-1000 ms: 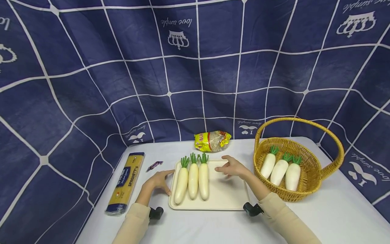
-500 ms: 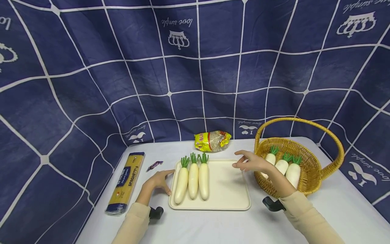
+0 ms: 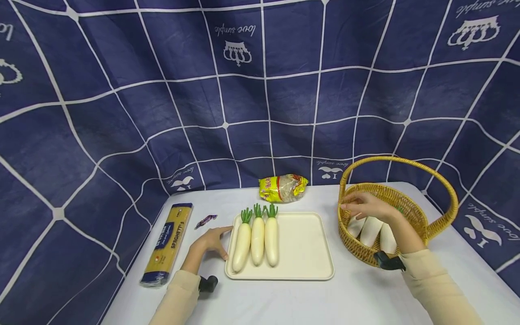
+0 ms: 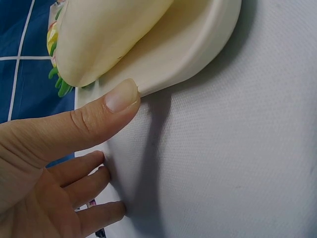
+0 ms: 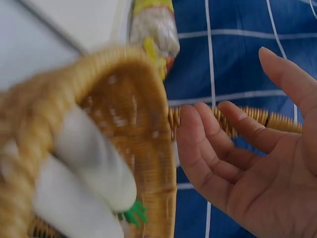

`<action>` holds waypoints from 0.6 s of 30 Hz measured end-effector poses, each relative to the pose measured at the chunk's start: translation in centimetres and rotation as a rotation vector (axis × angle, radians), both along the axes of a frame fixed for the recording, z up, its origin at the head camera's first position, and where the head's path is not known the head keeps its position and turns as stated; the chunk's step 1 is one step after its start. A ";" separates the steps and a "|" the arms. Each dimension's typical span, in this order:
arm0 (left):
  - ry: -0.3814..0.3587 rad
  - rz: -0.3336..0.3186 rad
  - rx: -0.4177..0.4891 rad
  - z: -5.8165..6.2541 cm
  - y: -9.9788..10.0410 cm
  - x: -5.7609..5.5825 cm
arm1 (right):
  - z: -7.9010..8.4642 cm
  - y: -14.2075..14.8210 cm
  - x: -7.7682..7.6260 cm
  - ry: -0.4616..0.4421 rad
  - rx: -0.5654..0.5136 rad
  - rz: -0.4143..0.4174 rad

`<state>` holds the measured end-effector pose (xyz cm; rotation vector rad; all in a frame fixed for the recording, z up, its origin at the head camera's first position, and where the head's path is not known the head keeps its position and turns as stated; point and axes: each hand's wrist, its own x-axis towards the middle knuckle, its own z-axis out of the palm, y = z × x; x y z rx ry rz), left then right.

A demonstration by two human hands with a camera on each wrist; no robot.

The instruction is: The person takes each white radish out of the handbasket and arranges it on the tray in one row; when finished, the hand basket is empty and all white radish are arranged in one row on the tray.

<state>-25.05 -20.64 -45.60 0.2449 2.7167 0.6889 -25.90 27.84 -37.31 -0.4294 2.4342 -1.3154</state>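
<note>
Three long white radishes [image 3: 257, 241] with green tops lie side by side on the left half of a cream tray [image 3: 304, 246]. My left hand [image 3: 209, 241] rests beside the tray's left side; in the left wrist view its thumb [image 4: 121, 96] is right at the rim, the other fingers spread below. Over the wicker basket [image 3: 357, 252], my right hand [image 3: 369, 206] holds nothing, its fingers loosely bent. Three plumper white radishes [image 3: 370, 232] lie inside, their tops mostly hidden behind that hand. The right wrist view shows the palm [image 5: 277, 183] beside the basket's edge.
The basket's tall handle [image 3: 443, 180] arches over the right hand. A yellow spaghetti pack [image 3: 168, 243] lies at the left, a purple-wrapped candy [image 3: 206, 221] near it. Behind the tray sits a yellow-and-clear food bag [image 3: 283, 188], close to the blue checked cloth [image 3: 292, 99].
My right hand has moved rightward from above the tray to above the basket, its fingers empty throughout. The left hand, the tray and the radishes have stayed in place.
</note>
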 end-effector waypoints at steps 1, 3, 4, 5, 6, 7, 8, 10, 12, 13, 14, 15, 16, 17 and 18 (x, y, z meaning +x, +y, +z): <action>0.004 -0.003 0.000 0.0 0.0 0.0 | 0.0 0.4 -0.1 0.001 0.007 -0.019; 0.011 -0.004 0.004 0.1 0.0 0.0 | 0.2 1.3 -0.2 0.002 0.018 -0.059; 0.014 -0.007 0.003 0.1 0.0 0.0 | 0.2 1.7 -0.3 0.000 0.026 -0.081; 0.014 -0.006 0.006 0.1 0.0 0.0 | 0.2 2.0 -0.4 -0.007 0.035 -0.109; 0.015 -0.007 0.007 0.1 -0.1 0.0 | 0.3 2.4 -0.4 -0.014 0.047 -0.136; 0.013 -0.005 0.009 0.1 -0.1 0.0 | 0.3 2.7 -0.5 -0.018 0.065 -0.161; 0.012 -0.003 0.009 0.1 -0.1 0.1 | 0.3 3.1 -0.5 -0.023 0.084 -0.187; 0.012 -0.009 0.004 0.0 -0.1 0.0 | 0.3 3.7 -0.5 -0.029 0.125 -0.238; 0.017 -0.016 0.003 0.0 -0.1 0.1 | 0.2 4.3 -0.3 -0.030 0.175 -0.279; 0.016 -0.016 0.006 -0.1 -0.1 0.1 | 0.1 4.7 -0.3 -0.029 0.198 -0.293; 0.020 -0.020 0.004 -0.1 -0.1 0.1 | 0.1 4.9 -0.3 -0.030 0.221 -0.306; 0.024 -0.026 0.001 -0.1 -0.1 0.1 | 0.0 5.2 -0.2 -0.033 0.240 -0.316; 0.026 -0.027 0.002 -0.2 -0.2 0.1 | -0.1 5.5 -0.2 -0.041 0.261 -0.327; 0.024 -0.023 0.006 -0.2 -0.2 0.0 | -0.1 5.8 -0.2 -0.046 0.276 -0.329; 0.024 -0.021 0.008 -0.2 -0.2 0.0 | -0.2 6.0 -0.2 -0.051 0.288 -0.331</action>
